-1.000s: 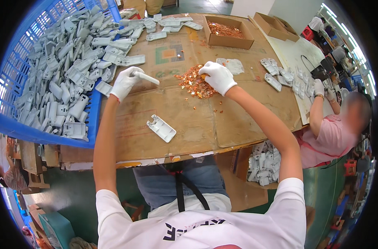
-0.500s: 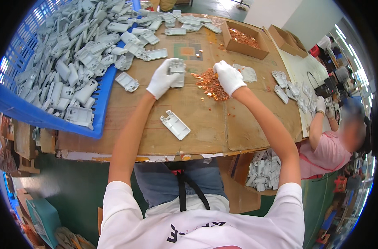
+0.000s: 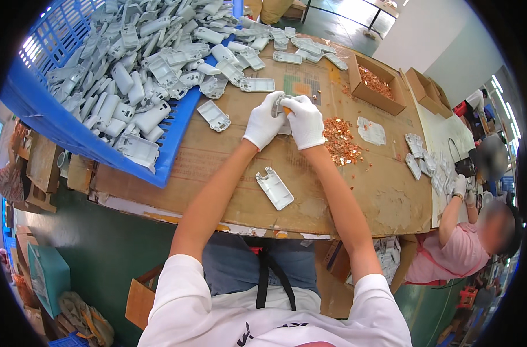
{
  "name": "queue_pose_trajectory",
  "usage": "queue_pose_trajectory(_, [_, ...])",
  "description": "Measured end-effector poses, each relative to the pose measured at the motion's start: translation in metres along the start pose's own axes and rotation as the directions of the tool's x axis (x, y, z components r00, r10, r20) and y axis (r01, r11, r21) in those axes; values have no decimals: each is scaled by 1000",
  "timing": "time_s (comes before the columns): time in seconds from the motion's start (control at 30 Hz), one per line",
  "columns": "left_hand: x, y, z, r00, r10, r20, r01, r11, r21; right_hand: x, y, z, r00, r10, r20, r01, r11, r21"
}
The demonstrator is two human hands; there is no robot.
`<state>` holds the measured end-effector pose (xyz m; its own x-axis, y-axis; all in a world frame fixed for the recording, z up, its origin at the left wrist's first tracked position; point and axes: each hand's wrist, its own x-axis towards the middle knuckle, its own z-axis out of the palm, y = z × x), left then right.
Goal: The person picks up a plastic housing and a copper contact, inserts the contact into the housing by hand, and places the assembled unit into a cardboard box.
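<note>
My left hand (image 3: 265, 122), in a white glove, grips a light grey plastic casing (image 3: 284, 128), mostly hidden behind the gloves. Pressed against the casing's upper end is my right hand (image 3: 305, 122), also gloved, its fingers pinched. A speck of copper colour shows at those fingertips; the piece itself is largely covered. Just right of the right hand lies a loose pile of small copper-coloured metal pieces (image 3: 340, 141). Nearer to me, another casing (image 3: 275, 188) rests on the cardboard with its hollow side up. One more casing (image 3: 213, 116) lies left of my left hand.
A blue plastic crate (image 3: 159, 156) heaped with grey casings (image 3: 142, 87) fills the left. At the far right stands a cardboard box (image 3: 379, 101) of copper pieces. A flattened clear plastic piece (image 3: 371, 131) lies beyond the pile. Rightward, a co-worker in pink (image 3: 454, 248) handles casings.
My right hand has left the copper pile and moved left to the casing in my left hand. Both hands are now together. The whole view has shifted and turned slightly.
</note>
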<state>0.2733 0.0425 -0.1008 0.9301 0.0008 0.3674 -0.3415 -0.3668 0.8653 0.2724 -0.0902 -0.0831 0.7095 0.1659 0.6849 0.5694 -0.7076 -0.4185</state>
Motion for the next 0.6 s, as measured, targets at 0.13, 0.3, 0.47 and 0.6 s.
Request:
queue_pose_trajectory(0.13, [-1,4,0,1000,24,8,-25,996,91,2,2,-3,999,-9,50,17,986,-168])
queue_pose_trajectory(0.3, [-5,2,-1,999,36,-18,-37,999,-39,5,-4,-6,996,-80,27,84,958,-274])
queue_pose_trajectory(0.47, [-6,5,0,980,191,-61,-193,981,-27,6,-2,-8,987,-125,-98,99,966,-237])
queue_pose_trajectory(0.6, [-7,7,-1,936,344,-71,-341,939,50,13,-2,-21,988,135,-77,-143,983,-111])
